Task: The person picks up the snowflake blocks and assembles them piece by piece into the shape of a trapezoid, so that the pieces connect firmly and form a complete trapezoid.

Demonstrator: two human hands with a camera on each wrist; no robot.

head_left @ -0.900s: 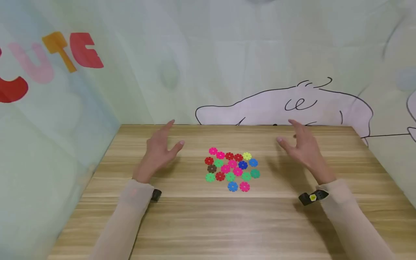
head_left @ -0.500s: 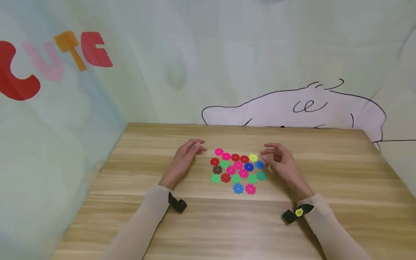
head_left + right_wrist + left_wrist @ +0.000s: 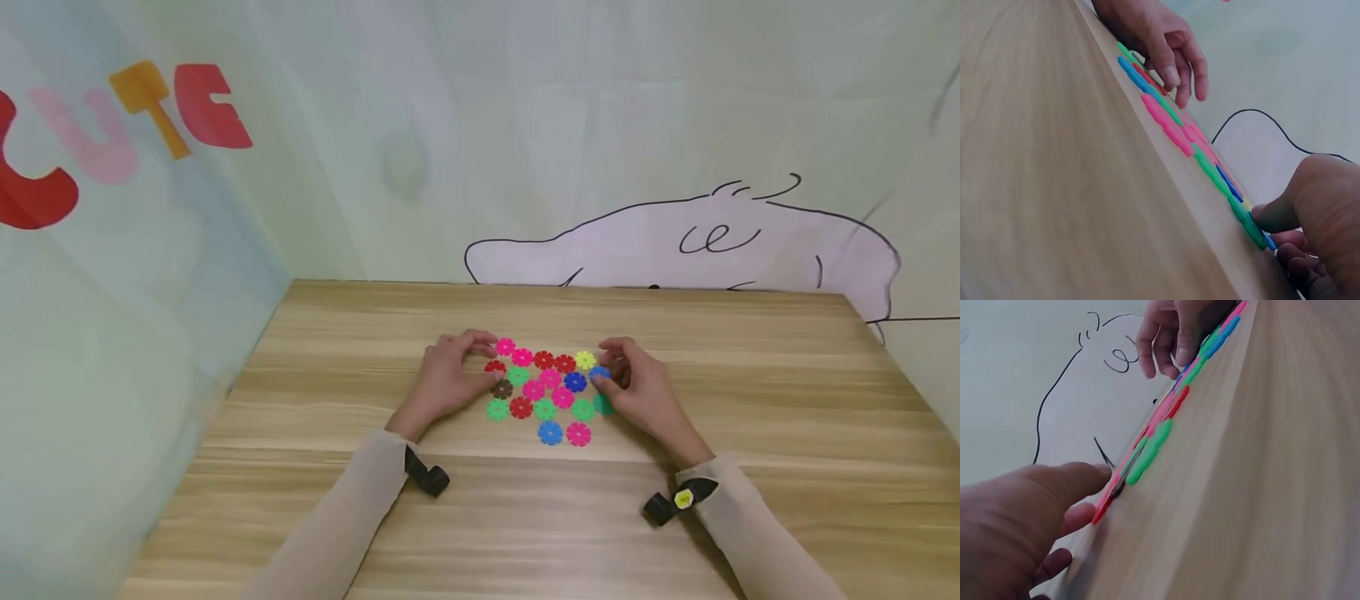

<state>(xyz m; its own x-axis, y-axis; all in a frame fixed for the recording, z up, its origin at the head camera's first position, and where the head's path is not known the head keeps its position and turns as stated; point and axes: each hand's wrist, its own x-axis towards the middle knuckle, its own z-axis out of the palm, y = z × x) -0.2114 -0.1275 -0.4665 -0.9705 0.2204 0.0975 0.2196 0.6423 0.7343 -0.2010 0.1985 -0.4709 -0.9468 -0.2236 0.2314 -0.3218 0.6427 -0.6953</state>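
Several flower-edged plastic discs lie flat in a loose cluster on the wooden table, among them a pink disc (image 3: 578, 434), a dark blue disc (image 3: 575, 382) and a yellow disc (image 3: 586, 360). From the left comes my left hand (image 3: 452, 375), its thumb tip over a brown disc (image 3: 502, 389) and a red disc (image 3: 494, 366), fingers loosely bent beyond. On the right, my right hand (image 3: 643, 385) has its thumb at a light blue disc (image 3: 599, 372) and partly covers a teal disc (image 3: 602, 405). The right fingers bend behind that disc, with no firm grip visible.
The wooden table (image 3: 480, 517) reaches to a printed cloth backdrop (image 3: 360, 167) at the back and left. A black wrist camera (image 3: 429, 479) is on the left sleeve, another wrist camera (image 3: 662, 508) on the right one.
Both hands have come inward from wide apart and lowered to the two sides of the disc cluster. The discs keep about the same layout; the head view has shifted slightly.
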